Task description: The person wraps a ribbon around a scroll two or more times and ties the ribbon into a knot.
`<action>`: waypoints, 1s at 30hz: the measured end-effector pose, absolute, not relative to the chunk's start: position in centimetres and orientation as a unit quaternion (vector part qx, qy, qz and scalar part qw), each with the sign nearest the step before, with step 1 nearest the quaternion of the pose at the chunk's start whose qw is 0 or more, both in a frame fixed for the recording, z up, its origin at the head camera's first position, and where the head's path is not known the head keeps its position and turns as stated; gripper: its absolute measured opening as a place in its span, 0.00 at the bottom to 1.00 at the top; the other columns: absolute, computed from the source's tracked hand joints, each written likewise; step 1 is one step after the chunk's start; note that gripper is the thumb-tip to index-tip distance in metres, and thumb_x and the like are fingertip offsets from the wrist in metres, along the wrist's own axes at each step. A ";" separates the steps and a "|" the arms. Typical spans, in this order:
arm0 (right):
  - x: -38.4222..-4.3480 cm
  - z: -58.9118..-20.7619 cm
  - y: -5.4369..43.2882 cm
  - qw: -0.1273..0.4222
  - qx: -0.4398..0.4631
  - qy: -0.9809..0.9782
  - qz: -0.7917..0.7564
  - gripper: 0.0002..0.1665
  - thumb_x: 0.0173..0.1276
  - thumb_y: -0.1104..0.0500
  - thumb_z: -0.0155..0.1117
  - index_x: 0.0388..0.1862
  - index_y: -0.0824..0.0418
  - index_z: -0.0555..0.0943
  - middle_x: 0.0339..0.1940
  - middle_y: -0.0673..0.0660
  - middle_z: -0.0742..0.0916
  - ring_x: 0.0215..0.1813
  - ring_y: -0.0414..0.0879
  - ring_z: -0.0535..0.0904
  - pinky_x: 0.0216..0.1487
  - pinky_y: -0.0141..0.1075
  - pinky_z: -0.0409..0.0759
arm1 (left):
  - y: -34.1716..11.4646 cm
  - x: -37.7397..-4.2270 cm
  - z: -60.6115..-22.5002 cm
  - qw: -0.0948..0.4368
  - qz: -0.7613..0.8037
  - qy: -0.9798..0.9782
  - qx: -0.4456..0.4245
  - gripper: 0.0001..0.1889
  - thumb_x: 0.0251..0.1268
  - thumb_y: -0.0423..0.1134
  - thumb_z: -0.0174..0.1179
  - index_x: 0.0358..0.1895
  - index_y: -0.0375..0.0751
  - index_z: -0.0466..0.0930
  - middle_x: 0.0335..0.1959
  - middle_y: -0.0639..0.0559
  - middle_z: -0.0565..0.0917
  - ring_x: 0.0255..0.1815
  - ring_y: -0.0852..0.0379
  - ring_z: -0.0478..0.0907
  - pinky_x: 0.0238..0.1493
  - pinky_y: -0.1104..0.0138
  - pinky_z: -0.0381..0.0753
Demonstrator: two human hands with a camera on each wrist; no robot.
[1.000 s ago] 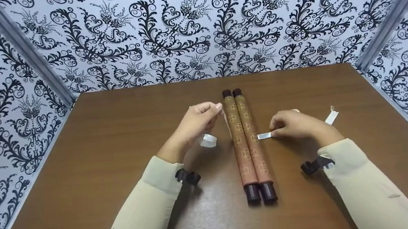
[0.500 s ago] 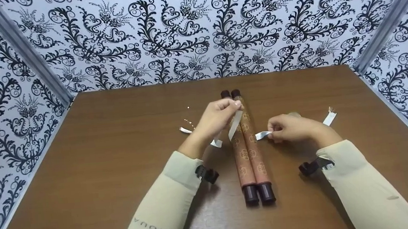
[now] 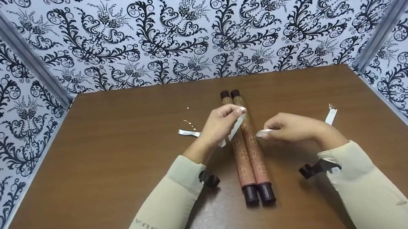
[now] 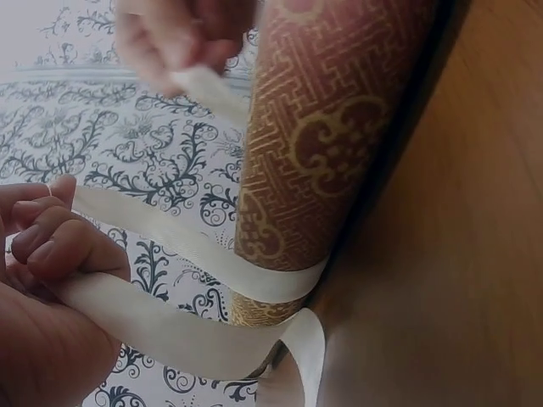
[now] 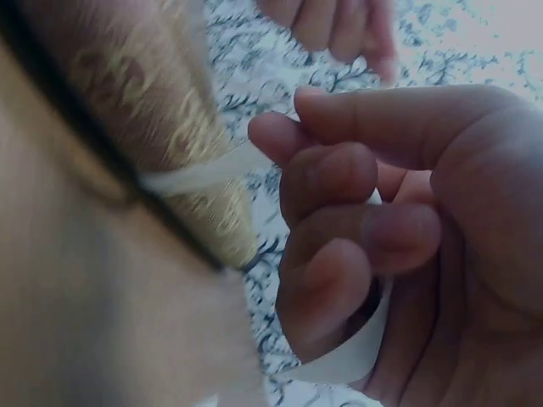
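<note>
Two dark-ended scroll rollers lie side by side, wrapped in red-gold patterned cloth (image 3: pixel 244 162). A white ribbon (image 4: pixel 182 331) goes around the roll. Over the left roller, my left hand (image 3: pixel 217 124) pinches one length of ribbon between thumb and forefinger; more ribbon runs through its curled fingers in the left wrist view. To the right of the rolls, my right hand (image 3: pixel 293 127) pinches another stretch of ribbon (image 5: pixel 208 172) at the fingertips. That ribbon leads to the patterned roll, and a loop of it passes under the curled fingers in the right wrist view.
A loose ribbon end (image 3: pixel 189 132) lies left of the left hand, with small white bits (image 3: pixel 190 123) near it. Another frayed ribbon end (image 3: pixel 331 115) shows beyond the right wrist. The brown table (image 3: pixel 120 166) is bounded by patterned walls (image 3: pixel 181 28).
My left hand has moved right, carrying its ribbon over the rolls. The right hand stays near its place, its ribbon now shorter in view. The left loose ribbon end has come into sight.
</note>
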State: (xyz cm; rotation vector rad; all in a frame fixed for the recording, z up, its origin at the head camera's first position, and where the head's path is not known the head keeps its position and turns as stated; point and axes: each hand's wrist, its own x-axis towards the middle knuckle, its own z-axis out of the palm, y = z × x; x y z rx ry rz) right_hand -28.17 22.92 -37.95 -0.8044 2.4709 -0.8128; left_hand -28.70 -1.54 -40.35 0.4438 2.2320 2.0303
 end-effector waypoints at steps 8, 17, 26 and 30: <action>-26.3 -35.4 21.7 0.212 -0.318 0.867 -0.320 0.17 0.80 0.48 0.59 0.32 0.55 0.81 0.17 0.47 0.73 0.17 0.36 0.67 0.21 0.32 0.68 | -0.9 -28.5 -40.8 0.062 0.666 0.727 0.154 0.11 0.77 0.40 0.59 0.44 0.36 0.87 0.31 0.46 0.84 0.24 0.62 0.71 0.27 0.72 0.69; -26.3 -33.2 20.4 0.184 -0.349 0.851 -0.348 0.14 0.81 0.54 0.59 0.34 0.56 0.82 0.18 0.46 0.70 0.18 0.35 0.63 0.21 0.30 0.63 | -0.6 -28.0 -40.8 0.062 0.652 0.733 0.181 0.13 0.77 0.38 0.59 0.47 0.29 0.86 0.45 0.39 0.87 0.43 0.51 0.79 0.41 0.73 0.74; -27.0 -31.3 19.7 0.170 -0.330 0.857 -0.356 0.15 0.81 0.51 0.58 0.37 0.57 0.84 0.17 0.46 0.71 0.17 0.36 0.63 0.20 0.30 0.62 | -0.4 -27.7 -40.4 0.071 0.632 0.745 0.199 0.12 0.76 0.40 0.60 0.45 0.35 0.88 0.39 0.50 0.87 0.42 0.58 0.80 0.45 0.72 0.76; -27.4 -30.6 19.4 0.168 -0.317 0.856 -0.372 0.17 0.81 0.51 0.58 0.38 0.62 0.84 0.18 0.47 0.72 0.17 0.37 0.63 0.20 0.30 0.64 | -0.4 -27.6 -40.4 0.079 0.628 0.747 0.202 0.12 0.76 0.38 0.59 0.45 0.34 0.88 0.42 0.45 0.88 0.44 0.55 0.80 0.45 0.71 0.76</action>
